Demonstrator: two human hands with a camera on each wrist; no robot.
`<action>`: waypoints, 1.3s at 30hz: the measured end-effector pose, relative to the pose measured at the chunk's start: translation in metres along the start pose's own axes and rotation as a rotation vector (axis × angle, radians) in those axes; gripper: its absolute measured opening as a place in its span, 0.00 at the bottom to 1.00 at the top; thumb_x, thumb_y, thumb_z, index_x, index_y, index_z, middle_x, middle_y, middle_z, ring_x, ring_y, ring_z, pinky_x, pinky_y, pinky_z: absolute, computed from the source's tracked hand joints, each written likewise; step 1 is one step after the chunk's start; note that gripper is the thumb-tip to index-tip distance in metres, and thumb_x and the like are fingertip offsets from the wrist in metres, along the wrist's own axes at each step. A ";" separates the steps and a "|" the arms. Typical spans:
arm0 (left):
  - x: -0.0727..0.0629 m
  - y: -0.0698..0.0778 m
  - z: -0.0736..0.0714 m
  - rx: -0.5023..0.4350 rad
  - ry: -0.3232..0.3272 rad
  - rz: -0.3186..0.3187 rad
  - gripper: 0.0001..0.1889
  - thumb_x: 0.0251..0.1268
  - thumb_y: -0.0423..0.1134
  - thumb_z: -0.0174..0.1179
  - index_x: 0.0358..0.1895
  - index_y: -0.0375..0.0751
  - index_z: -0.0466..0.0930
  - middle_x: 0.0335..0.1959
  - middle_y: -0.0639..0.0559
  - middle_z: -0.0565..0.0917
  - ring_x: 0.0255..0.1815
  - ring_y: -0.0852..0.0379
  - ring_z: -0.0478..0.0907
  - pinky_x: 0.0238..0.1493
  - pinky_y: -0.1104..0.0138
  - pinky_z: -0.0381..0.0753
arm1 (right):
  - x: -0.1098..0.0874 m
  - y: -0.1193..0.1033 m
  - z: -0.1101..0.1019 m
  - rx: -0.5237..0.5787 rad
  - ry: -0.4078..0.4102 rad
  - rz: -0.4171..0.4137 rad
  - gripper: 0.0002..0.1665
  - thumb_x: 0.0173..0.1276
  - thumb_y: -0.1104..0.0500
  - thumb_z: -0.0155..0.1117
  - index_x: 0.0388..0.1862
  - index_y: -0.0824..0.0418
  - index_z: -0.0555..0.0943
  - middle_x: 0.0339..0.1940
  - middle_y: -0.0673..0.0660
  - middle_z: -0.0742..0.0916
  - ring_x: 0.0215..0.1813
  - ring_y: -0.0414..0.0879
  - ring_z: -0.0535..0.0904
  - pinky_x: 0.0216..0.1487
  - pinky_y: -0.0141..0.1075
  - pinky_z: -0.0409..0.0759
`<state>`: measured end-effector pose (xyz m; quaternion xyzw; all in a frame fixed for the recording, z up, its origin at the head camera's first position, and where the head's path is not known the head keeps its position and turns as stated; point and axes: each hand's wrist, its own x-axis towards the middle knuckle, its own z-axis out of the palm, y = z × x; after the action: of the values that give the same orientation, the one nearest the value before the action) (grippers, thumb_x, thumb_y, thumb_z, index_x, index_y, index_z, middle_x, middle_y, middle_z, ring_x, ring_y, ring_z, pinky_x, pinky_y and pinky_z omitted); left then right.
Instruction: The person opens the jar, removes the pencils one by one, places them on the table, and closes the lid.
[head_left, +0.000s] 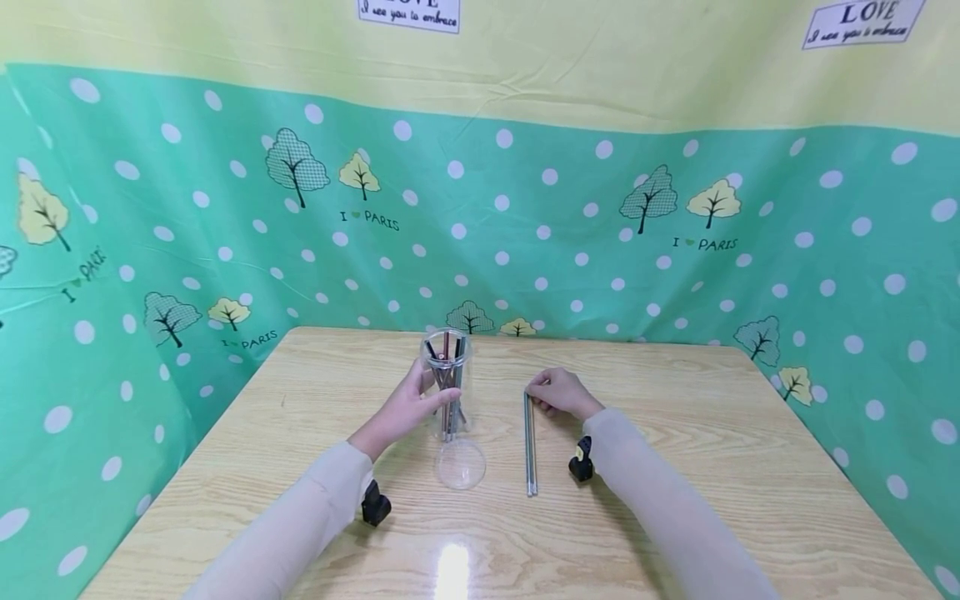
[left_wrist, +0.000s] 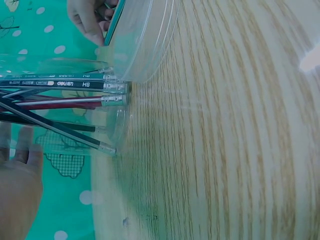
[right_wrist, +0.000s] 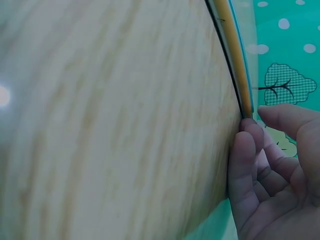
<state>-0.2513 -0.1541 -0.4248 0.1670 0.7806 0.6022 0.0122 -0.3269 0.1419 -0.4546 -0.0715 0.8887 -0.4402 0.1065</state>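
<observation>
In the head view my left hand (head_left: 408, 406) grips a clear cylindrical jar (head_left: 469, 375) that stands upright, its thumb across the front. Several pencils (head_left: 448, 392) lean inside the jar; their metal-capped ends rest at the bottom, as the left wrist view shows for the dark and red pencils (left_wrist: 75, 102). To the right, a few loose pencils (head_left: 529, 446) lie side by side on the table. My right hand (head_left: 562, 392) pinches their far ends, fingers curled, seen close in the right wrist view beside the yellow and blue-edged pencils (right_wrist: 235, 55).
A clear round lid (head_left: 461, 465) lies on the wooden table (head_left: 660, 375) just in front of the jar. Behind and beside the table hangs a green dotted cloth (head_left: 525, 200). Black wrist mounts (head_left: 375, 504) sit under both sleeves.
</observation>
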 end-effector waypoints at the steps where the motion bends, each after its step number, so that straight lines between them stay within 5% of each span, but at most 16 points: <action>1: 0.000 0.000 0.000 -0.002 0.002 0.000 0.46 0.68 0.45 0.67 0.81 0.59 0.45 0.71 0.36 0.69 0.74 0.41 0.62 0.69 0.42 0.64 | -0.001 0.000 -0.001 0.005 -0.003 -0.002 0.10 0.72 0.57 0.65 0.42 0.64 0.83 0.28 0.56 0.84 0.25 0.43 0.78 0.26 0.33 0.83; 20: 0.000 -0.003 0.000 -0.001 0.001 -0.007 0.45 0.68 0.46 0.66 0.80 0.59 0.45 0.72 0.35 0.68 0.75 0.41 0.61 0.68 0.41 0.64 | -0.016 -0.022 -0.026 -0.032 -0.002 -0.127 0.16 0.76 0.54 0.60 0.52 0.64 0.80 0.41 0.66 0.84 0.36 0.59 0.81 0.37 0.50 0.84; 32: -0.001 -0.001 0.001 0.003 0.000 -0.010 0.46 0.68 0.47 0.67 0.80 0.58 0.45 0.72 0.35 0.68 0.75 0.40 0.61 0.67 0.41 0.65 | -0.026 -0.054 -0.034 -0.065 0.017 -0.247 0.16 0.75 0.50 0.62 0.51 0.61 0.82 0.41 0.57 0.83 0.37 0.53 0.80 0.39 0.50 0.84; 39: -0.012 0.032 0.002 -0.013 -0.018 -0.031 0.45 0.70 0.39 0.65 0.81 0.48 0.43 0.72 0.30 0.66 0.75 0.36 0.60 0.68 0.41 0.64 | -0.033 -0.076 -0.035 -0.107 0.026 -0.346 0.12 0.74 0.51 0.63 0.47 0.57 0.84 0.40 0.52 0.84 0.36 0.48 0.79 0.34 0.40 0.81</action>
<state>-0.2318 -0.1489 -0.3976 0.1602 0.7790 0.6054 0.0299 -0.3017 0.1305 -0.3690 -0.2230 0.8867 -0.4048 0.0138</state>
